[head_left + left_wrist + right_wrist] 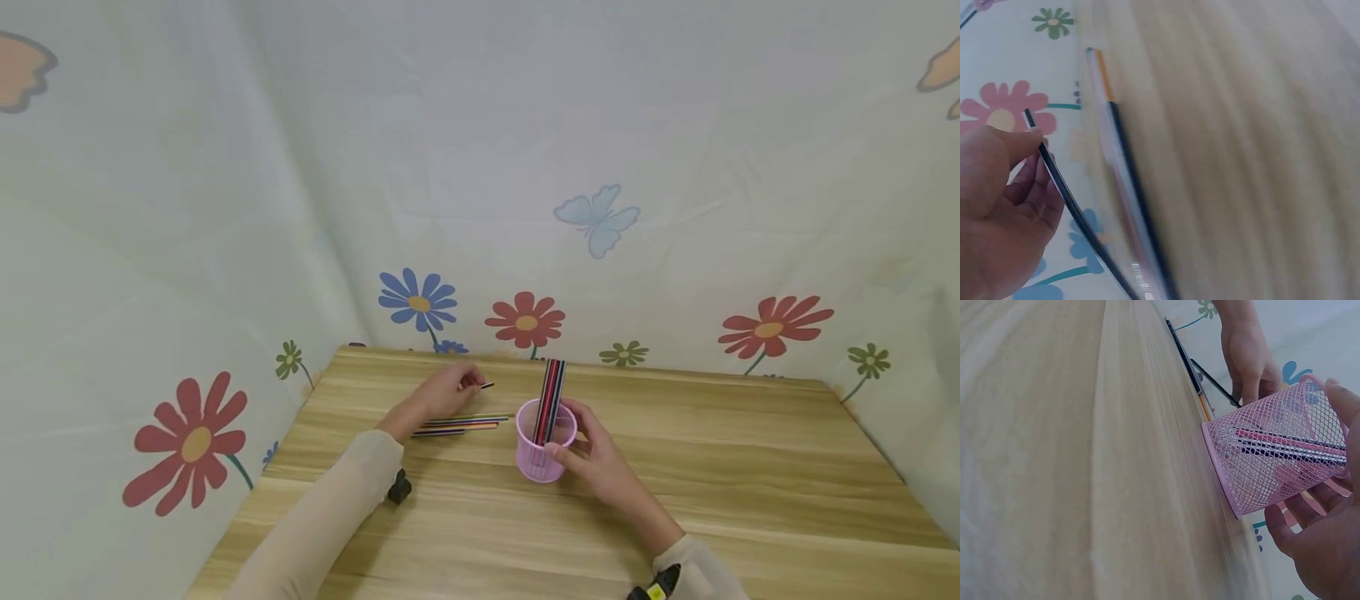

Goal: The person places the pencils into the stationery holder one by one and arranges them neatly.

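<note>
My left hand (450,392) pinches a dark pencil (1067,197) between thumb and fingers, above the far left part of the table. In the head view only a short end of that pencil shows past the fingertips. Several coloured pencils (472,423) lie side by side on the table near the left wrist. My right hand (606,467) holds the pink mesh pencil cup (1260,475) from its right side, thumb near the rim. The cup stands upright on the table. Inside it, several dark pencils and a red one (555,392) lean together and stick out above the rim.
The wood-grain table (675,492) meets a pale cloth backdrop (465,167) printed with flowers and a butterfly along its back and left edges. A dark camera (400,487) is strapped at the left wrist, and another dark device (656,585) at the right wrist.
</note>
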